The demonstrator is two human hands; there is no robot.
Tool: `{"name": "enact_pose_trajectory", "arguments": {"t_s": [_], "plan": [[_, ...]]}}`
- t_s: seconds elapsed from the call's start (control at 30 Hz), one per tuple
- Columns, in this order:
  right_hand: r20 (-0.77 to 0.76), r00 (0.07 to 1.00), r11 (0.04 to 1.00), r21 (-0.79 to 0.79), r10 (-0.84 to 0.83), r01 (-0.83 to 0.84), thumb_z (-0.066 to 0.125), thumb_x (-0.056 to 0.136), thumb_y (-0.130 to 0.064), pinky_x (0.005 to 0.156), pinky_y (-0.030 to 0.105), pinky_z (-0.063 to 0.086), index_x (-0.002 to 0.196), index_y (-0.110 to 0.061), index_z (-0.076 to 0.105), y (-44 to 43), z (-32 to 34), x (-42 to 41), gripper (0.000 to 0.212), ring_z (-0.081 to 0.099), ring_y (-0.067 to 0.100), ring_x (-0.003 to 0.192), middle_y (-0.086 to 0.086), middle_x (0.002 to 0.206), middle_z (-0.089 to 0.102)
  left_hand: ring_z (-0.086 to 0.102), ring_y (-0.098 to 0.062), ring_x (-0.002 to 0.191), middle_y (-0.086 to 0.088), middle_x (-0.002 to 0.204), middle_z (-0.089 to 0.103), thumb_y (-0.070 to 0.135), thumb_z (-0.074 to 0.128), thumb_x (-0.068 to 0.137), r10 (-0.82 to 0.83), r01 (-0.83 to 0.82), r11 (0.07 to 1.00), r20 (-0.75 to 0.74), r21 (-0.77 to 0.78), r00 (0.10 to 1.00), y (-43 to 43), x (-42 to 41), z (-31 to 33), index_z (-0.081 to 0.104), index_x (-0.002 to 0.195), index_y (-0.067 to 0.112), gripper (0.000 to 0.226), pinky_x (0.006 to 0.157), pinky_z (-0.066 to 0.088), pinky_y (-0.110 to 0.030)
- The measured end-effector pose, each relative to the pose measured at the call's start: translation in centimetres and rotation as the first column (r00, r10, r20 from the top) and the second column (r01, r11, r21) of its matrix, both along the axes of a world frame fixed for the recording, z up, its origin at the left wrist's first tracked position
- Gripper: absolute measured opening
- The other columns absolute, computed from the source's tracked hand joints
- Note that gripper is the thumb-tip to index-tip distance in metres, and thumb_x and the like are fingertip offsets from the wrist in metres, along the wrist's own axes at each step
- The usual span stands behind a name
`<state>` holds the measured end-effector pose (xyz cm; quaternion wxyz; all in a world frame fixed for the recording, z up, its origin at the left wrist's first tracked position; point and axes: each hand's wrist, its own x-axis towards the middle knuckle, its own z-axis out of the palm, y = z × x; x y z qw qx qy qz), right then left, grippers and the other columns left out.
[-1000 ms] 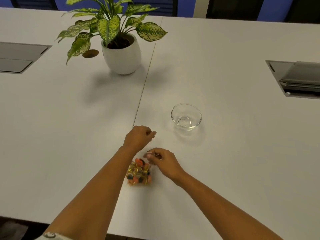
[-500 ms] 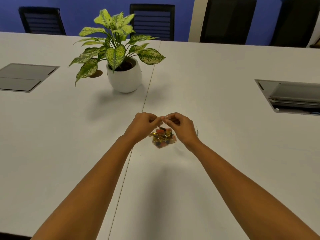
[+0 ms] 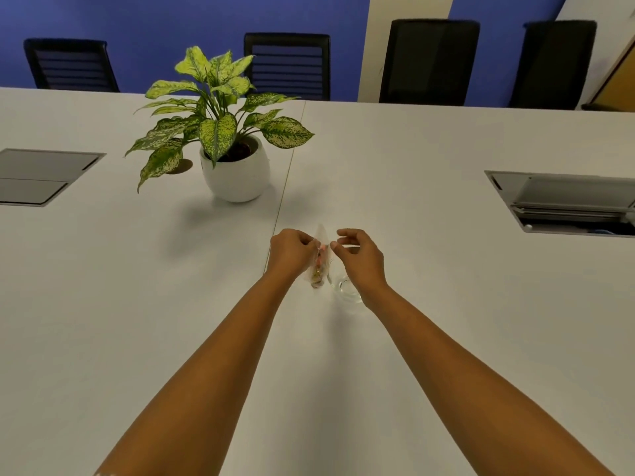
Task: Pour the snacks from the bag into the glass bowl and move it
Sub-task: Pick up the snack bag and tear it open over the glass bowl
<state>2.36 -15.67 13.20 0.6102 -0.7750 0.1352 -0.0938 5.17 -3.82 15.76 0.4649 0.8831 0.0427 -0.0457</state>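
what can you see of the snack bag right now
The snack bag is small, clear, thin plastic, blurred. Colourful snacks, orange, red and yellow, sit bunched at its lower end. It hangs upright above the table, pinched at the top by the left hand, with the right hand at its other side, beside the glass bowl.

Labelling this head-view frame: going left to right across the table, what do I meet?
Closed floor box → potted plant → left hand → snack bag → right hand → open cable box.
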Motion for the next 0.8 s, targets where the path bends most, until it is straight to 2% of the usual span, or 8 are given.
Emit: {"name": "enact_pose_trajectory", "arguments": {"t_s": [0.13,0.27,0.4,0.67,0.8], "plan": [[-0.058,0.998,0.998,0.056,0.030,-0.026,0.063,0.087,-0.018,0.070,0.015,0.046,0.112,-0.014,0.062,0.0,-0.1,-0.3,0.025,0.062,0.019,0.092,-0.001,0.100,0.062,0.069,-0.031,0.091,-0.020,0.111,0.068,0.000,0.064,0.083,0.059,-0.075,0.986,-0.106,-0.149,0.993,-0.4,0.3,0.1,0.065,0.108,-0.003,0.026,0.080,0.058,-0.034],[-0.096,0.994,0.997,0.060,0.059,-0.054,0.061,0.088,-0.019,0.082,0.025,0.051,0.110,-0.012,0.064,0.0,-0.1,-0.3,0.024,0.066,0.023,0.098,0.003,0.105,0.066,0.068,-0.025,0.074,-0.021,0.105,0.070,0.000,0.068,0.079,0.122,-0.159,0.954,-0.157,-0.255,0.980,-0.9,0.2,0.1,0.067,0.103,-0.004,0.024,0.067,0.056,-0.025],[-0.111,0.991,0.995,0.074,0.079,-0.071,0.062,0.087,-0.020,0.092,0.034,0.054,0.108,-0.009,0.066,0.0,-0.3,-0.3,0.023,0.066,0.023,0.101,0.008,0.108,0.068,0.069,-0.026,0.073,-0.022,0.100,0.071,0.000,0.072,0.076,0.153,-0.207,0.924,-0.184,-0.322,0.971,-1.4,0.1,-0.2,0.069,0.098,-0.003,0.023,0.057,0.054,-0.019],[-0.128,0.990,0.994,0.103,0.057,-0.044,0.059,0.088,-0.016,0.083,0.025,0.054,0.102,-0.008,0.069,-0.5,-0.4,-0.2,0.018,0.069,0.023,0.094,0.010,0.103,0.072,0.069,-0.024,0.068,-0.016,0.089,0.071,0.003,0.077,0.071,0.167,-0.230,0.905,-0.197,-0.359,0.966,-1.7,0.0,-0.5,0.071,0.091,-0.001,0.022,0.051,0.053,-0.017],[-0.142,0.990,0.994,0.105,-0.004,0.019,0.060,0.088,-0.020,0.081,0.027,0.056,0.095,-0.010,0.069,-0.5,-0.3,0.0,0.015,0.071,0.024,0.087,0.010,0.095,0.073,0.067,-0.015,0.056,-0.010,0.075,0.069,0.007,0.079,0.069,0.159,-0.211,0.919,-0.175,-0.333,0.972,-2.1,-0.1,-0.5,0.070,0.075,0.005,0.011,0.042,0.049,-0.012]]}}
